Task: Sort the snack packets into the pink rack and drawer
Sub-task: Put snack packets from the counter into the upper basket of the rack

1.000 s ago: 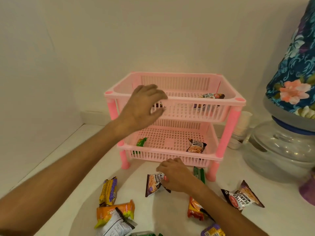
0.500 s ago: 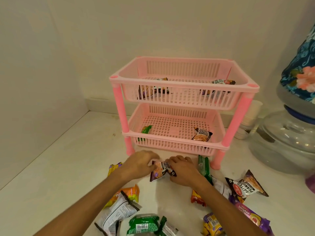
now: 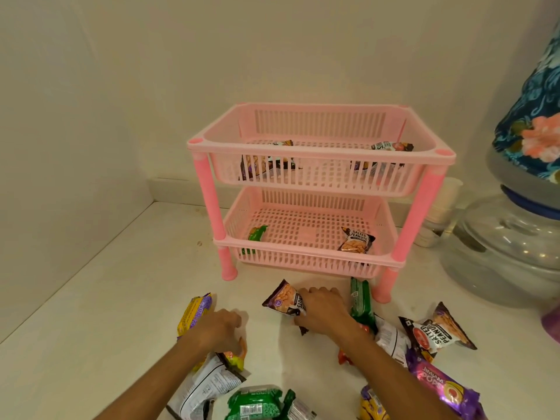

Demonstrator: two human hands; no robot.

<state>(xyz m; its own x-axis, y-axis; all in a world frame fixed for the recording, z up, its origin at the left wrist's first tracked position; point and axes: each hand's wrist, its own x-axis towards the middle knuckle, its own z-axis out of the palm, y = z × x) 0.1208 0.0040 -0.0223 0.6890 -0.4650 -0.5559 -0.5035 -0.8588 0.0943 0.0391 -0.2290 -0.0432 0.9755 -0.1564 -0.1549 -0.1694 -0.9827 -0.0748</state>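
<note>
My right hand (image 3: 322,310) is clamped on a peanut packet (image 3: 283,298) on the white desk (image 3: 106,313), before the pink rack (image 3: 321,153). My left hand (image 3: 219,328), fingers curled loosely, has left that packet and moved toward the yellow one (image 3: 194,312), by the white corner walls.

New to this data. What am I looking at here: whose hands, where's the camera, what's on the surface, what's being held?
No robot here: a person works bare-handed, and the single camera sits on their head, looking forward and down.

A pink rack with two tiers stands on a white counter. The top tier holds two peanut packets, the bottom a green packet and a peanut packet.

More snack packets lie loose on the counter in front of the rack.

The right hand grips a peanut packet near the rack's front. The left hand reaches down over an orange packet; whether it has gripped it, I cannot tell.
</note>
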